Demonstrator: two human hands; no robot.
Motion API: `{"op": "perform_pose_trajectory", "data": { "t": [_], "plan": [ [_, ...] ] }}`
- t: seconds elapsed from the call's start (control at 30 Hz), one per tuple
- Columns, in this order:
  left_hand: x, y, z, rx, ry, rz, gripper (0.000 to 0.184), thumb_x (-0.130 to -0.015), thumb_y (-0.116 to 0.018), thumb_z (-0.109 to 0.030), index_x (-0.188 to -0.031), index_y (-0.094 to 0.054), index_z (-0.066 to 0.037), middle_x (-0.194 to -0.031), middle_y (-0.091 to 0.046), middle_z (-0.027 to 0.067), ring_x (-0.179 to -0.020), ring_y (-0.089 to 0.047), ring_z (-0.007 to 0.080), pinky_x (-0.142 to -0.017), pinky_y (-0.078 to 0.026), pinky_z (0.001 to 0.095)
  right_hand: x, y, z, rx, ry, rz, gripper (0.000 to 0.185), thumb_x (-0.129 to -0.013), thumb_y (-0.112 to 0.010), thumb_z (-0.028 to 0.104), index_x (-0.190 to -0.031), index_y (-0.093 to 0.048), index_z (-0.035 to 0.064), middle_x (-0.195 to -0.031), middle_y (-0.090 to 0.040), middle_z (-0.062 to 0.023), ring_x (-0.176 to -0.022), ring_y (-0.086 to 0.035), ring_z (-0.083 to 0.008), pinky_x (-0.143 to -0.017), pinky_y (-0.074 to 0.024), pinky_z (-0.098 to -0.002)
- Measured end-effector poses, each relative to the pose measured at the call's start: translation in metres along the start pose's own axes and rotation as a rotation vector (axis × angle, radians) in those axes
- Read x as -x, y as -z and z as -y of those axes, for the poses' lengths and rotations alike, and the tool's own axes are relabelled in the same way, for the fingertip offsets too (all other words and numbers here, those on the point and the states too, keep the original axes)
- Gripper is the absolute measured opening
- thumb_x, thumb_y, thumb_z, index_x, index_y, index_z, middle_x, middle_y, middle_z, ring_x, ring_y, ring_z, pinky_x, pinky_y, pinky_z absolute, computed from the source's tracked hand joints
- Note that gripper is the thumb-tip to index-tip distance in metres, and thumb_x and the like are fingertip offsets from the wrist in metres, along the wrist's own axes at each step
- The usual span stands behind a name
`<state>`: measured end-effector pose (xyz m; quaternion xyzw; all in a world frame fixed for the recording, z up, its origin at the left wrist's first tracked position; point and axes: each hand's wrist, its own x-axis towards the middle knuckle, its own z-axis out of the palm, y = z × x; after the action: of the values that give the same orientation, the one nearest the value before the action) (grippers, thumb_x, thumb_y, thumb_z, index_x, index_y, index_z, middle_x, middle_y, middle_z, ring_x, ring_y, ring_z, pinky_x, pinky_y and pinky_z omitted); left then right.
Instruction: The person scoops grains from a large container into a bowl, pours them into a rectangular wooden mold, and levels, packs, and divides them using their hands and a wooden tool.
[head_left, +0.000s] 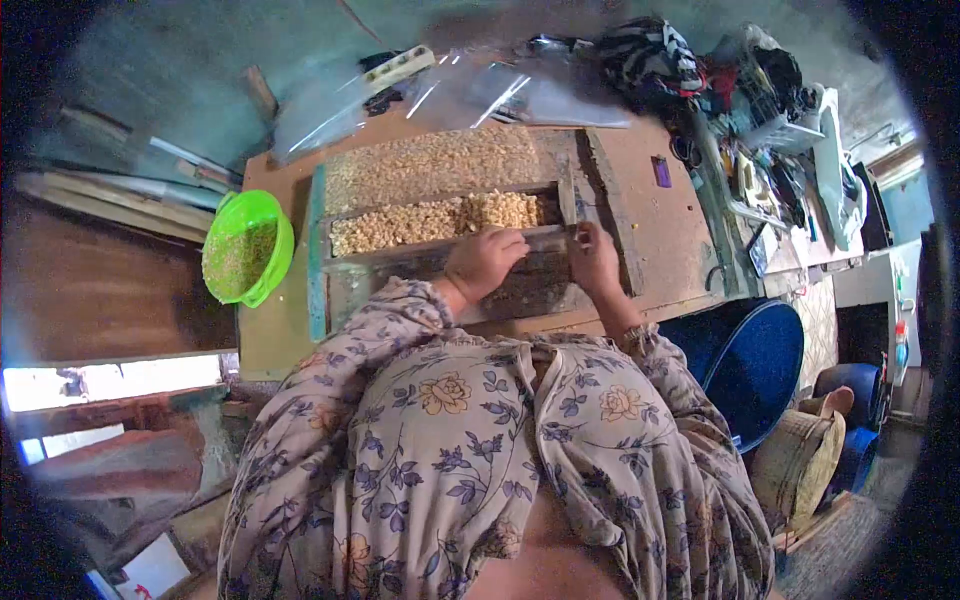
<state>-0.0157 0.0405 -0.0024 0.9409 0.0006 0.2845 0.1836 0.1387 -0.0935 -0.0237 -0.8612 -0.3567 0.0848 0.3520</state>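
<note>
A long wooden frame lies on the table, filled with clumpy, pale golden puffed grain. At the frame's right end a dark gap shows beside the grain. My left hand is closed over the middle of the front rail, its fingers pointing right. At the right front corner my right hand has its fingers curled against the wood; the fingertips are partly hidden. Just behind the frame lies a wide, flat slab of pressed grain.
A bright green basin with grain bits stands at the table's left edge. Clear plastic sheets lie at the back. A purple lighter-like object sits on the right. A blue barrel stands by the right front edge.
</note>
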Motion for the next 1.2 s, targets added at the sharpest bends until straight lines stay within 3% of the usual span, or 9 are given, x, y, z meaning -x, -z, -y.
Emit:
{"op": "perform_pose_trajectory", "data": {
  "t": [0.07, 0.13, 0.27, 0.37, 0.43, 0.77, 1.0, 1.1, 1.2],
  "plan": [
    [0.015, 0.024, 0.005, -0.07, 0.088, 0.011, 0.018, -0.066, -0.057, -0.005, -0.083, -0.06, -0.008, -0.085, -0.058, 0.005, -0.081, -0.054, 0.0231, -0.071, -0.046, 0.0322, -0.007, 0.011, 0.009, 0.049, -0.057, -0.036, 0.033, -0.071, -0.06, 0.016, -0.099, -0.049, 0.0028, -0.087, -0.053, -0.0208, -0.081, -0.053, -0.0365, -0.073, -0.0436, -0.0409],
    [0.032, 0.042, 0.015, -0.149, 0.412, 0.145, 0.022, -0.069, -0.06, -0.01, -0.09, -0.058, -0.008, -0.094, -0.056, 0.007, -0.089, -0.053, 0.0255, -0.076, -0.045, 0.0334, -0.02, 0.013, 0.024, 0.088, 0.163, -0.157, 0.032, -0.073, -0.058, 0.016, -0.101, -0.051, 0.0026, -0.095, -0.053, -0.0213, -0.085, -0.053, -0.036, -0.075, -0.0429, -0.0402],
    [0.064, 0.062, 0.034, -0.271, 0.487, -0.04, 0.048, -0.068, -0.065, -0.017, -0.111, -0.047, -0.008, -0.116, -0.043, 0.0147, -0.106, -0.043, 0.0327, -0.087, -0.038, 0.0386, -0.06, -0.001, 0.09, 0.044, 0.525, 0.393, 0.034, -0.076, -0.057, 0.017, -0.107, -0.053, 0.0051, -0.11, -0.052, -0.0143, -0.102, -0.049, -0.03, -0.086, -0.0401, -0.0367],
    [0.079, 0.075, 0.035, -0.557, 0.665, -0.008, 0.079, -0.07, -0.062, -0.038, -0.131, -0.022, -0.008, -0.135, -0.016, 0.0206, -0.123, -0.017, 0.0403, -0.094, -0.017, 0.0562, -0.07, -0.046, 0.11, 0.161, 0.778, 0.572, 0.035, -0.075, -0.056, 0.02, -0.108, -0.053, 0.0096, -0.117, -0.048, -0.0122, -0.106, -0.046, -0.0287, -0.089, -0.0385, -0.0376],
    [0.09, 0.082, 0.037, -0.615, 0.691, 0.01, 0.078, -0.072, -0.06, -0.04, -0.131, -0.022, -0.008, -0.136, -0.015, 0.0202, -0.124, -0.016, 0.0402, -0.094, -0.016, 0.057, -0.062, -0.051, 0.129, 0.266, 0.842, 0.698, 0.036, -0.074, -0.055, 0.023, -0.109, -0.053, 0.0142, -0.119, -0.046, -0.0102, -0.107, -0.045, -0.0291, -0.09, -0.0381, -0.0383],
    [0.14, 0.115, 0.061, -0.697, 0.862, 0.049, 0.075, -0.074, -0.053, -0.045, -0.133, -0.019, -0.014, -0.137, -0.01, 0.0193, -0.124, -0.014, 0.0399, -0.092, -0.013, 0.062, -0.085, -0.026, 0.073, 0.224, 1.206, 0.534, 0.032, -0.071, -0.057, 0.019, -0.102, -0.056, 0.0101, -0.111, -0.051, -0.0097, -0.101, -0.049, -0.0283, -0.081, -0.0445, -0.0375],
    [0.156, 0.115, 0.069, -0.448, 0.753, -0.1, 0.073, -0.076, -0.054, -0.034, -0.133, -0.016, -0.009, -0.134, -0.015, 0.0243, -0.121, -0.019, 0.0436, -0.096, -0.022, 0.0514, -0.075, -0.001, 0.083, 0.207, 0.735, 0.494, 0.033, -0.073, -0.055, 0.025, -0.104, -0.057, 0.0148, -0.113, -0.051, -0.0103, -0.103, -0.048, -0.0286, -0.086, -0.0417, -0.0374],
    [0.154, 0.115, 0.072, -0.382, 0.748, -0.122, 0.071, -0.078, -0.053, -0.031, -0.133, -0.015, -0.007, -0.132, -0.017, 0.0271, -0.119, -0.022, 0.0447, -0.097, -0.024, 0.0474, -0.063, -0.027, 0.092, 0.355, 0.89, 0.627, 0.037, -0.072, -0.055, 0.024, -0.108, -0.054, 0.0148, -0.117, -0.048, -0.0091, -0.105, -0.047, -0.028, -0.087, -0.041, -0.0357],
    [0.157, 0.114, 0.076, -0.373, 0.694, -0.154, 0.071, -0.078, -0.053, -0.031, -0.132, -0.016, -0.006, -0.132, -0.017, 0.0278, -0.119, -0.023, 0.0443, -0.097, -0.024, 0.0478, -0.06, -0.041, 0.096, 0.402, 1.281, 0.375, 0.039, -0.07, -0.056, 0.021, -0.108, -0.052, 0.0141, -0.117, -0.048, -0.0078, -0.104, -0.048, -0.0275, -0.087, -0.0415, -0.0361]
  ]
}}
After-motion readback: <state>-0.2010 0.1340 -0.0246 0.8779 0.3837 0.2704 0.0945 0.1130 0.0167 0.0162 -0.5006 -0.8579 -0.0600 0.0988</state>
